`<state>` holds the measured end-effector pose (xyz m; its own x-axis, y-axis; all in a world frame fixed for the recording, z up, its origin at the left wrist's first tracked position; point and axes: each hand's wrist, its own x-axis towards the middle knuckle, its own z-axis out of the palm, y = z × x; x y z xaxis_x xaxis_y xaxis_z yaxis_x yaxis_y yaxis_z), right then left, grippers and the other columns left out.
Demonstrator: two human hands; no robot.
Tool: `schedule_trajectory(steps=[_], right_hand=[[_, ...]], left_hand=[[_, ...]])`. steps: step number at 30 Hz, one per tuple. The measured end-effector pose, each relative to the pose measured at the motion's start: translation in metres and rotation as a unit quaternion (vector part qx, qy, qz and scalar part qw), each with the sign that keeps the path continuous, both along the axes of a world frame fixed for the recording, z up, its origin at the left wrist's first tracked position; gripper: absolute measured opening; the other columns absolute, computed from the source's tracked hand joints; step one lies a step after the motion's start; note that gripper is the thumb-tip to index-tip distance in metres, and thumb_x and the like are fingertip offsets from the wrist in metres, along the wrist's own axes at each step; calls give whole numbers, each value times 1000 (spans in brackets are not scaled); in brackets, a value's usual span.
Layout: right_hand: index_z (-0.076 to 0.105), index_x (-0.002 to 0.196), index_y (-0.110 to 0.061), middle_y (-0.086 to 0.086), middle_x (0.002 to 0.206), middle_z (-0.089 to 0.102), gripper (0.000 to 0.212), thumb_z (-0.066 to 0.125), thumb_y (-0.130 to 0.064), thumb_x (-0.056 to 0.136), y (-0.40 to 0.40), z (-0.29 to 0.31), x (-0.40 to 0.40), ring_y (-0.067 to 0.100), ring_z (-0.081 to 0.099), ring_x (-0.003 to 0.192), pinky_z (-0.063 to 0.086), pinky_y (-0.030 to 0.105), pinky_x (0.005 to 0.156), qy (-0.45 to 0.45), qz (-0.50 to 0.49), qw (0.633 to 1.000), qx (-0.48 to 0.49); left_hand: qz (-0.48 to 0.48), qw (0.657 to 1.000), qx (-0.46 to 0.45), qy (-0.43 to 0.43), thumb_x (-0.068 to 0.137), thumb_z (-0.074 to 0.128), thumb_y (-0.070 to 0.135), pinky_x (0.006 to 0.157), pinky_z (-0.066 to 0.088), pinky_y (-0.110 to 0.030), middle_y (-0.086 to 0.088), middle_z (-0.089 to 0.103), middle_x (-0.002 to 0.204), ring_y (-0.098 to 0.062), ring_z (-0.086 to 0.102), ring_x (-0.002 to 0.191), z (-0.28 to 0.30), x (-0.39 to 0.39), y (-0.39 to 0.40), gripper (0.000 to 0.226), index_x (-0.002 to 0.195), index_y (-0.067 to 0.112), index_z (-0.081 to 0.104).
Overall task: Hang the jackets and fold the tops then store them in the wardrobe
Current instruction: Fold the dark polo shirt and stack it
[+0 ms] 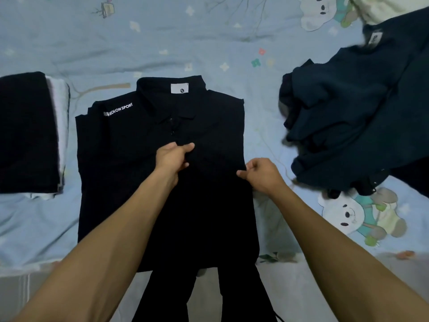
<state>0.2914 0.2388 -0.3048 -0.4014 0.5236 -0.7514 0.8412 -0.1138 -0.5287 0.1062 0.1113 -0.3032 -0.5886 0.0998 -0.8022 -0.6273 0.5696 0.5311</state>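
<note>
Head view: left hand (pixel 173 156) and right hand (pixel 260 174) pinch folded sleeve flap on black polo (pixel 130 159) (bed (pixel 162 43)); uneven pull risks skewed, creased fold.

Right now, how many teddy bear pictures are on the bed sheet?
2. One bear is at the top right, near the pile of dark clothes. The other bear is lower right, beside the right hand. More may hide under the clothes.
</note>
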Motion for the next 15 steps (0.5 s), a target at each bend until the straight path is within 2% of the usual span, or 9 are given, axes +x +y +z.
schedule_trajectory(steps=[1,2,4,6,8,10,12,15], right_hand=[[57,72,-13,-1,71,60,24,74,-24,86,-2,0,5,17,59,70,51,26,69,6,-38,999,24],[62,79,-12,-2,75,63,19,72,-25,87,-5,3,13,16,61,75,51,25,71,19,-67,997,35],[62,97,-14,-5,82,63,29,77,-34,83,-12,12,22,13,63,80,47,21,67,51,-66,996,-8],[53,107,-19,-5,90,62,48,83,-38,74,-17,19,28,10,62,80,45,22,61,40,35,997,-52],[49,104,-20,1,92,60,41,79,-28,77,-20,15,36,16,61,78,50,31,62,1,125,992,-1],[50,95,-16,7,90,60,22,67,-21,82,-21,12,48,26,61,78,53,40,68,-32,105,990,86],[51,92,-10,8,88,59,15,60,-21,85,-25,11,56,29,59,78,48,36,64,-65,95,983,142],[50,101,-9,5,90,52,23,55,-28,91,-34,11,56,27,56,82,40,33,67,-81,182,960,195]], left_hand=[[-2,1000,-7,19,83,79,24,65,56,-25,1,71,101,-16,68,85,1,4,0,18,87,16,63],[-9,1000,-10,15,83,78,25,70,59,-28,0,71,94,-18,68,82,3,11,-1,21,79,15,60],[-22,999,-6,-36,80,81,30,75,61,-34,-5,74,93,-21,72,84,6,23,-1,27,90,10,66],[-48,994,-9,-93,75,85,30,71,62,-35,-10,74,99,-25,73,90,10,30,-1,41,104,8,67],[-70,990,-15,-121,77,84,23,66,61,-33,-10,71,103,-24,72,93,13,36,-2,38,106,8,65],[-50,992,6,-115,82,79,13,65,59,-31,-8,71,101,-21,73,85,15,45,-3,27,102,10,62],[1,995,38,-94,85,75,6,66,59,-30,-9,73,99,-18,74,78,16,53,-2,20,97,10,60],[17,994,43,-102,88,71,5,78,59,-35,-10,71,96,-20,72,80,18,64,-1,21,87,14,52]])
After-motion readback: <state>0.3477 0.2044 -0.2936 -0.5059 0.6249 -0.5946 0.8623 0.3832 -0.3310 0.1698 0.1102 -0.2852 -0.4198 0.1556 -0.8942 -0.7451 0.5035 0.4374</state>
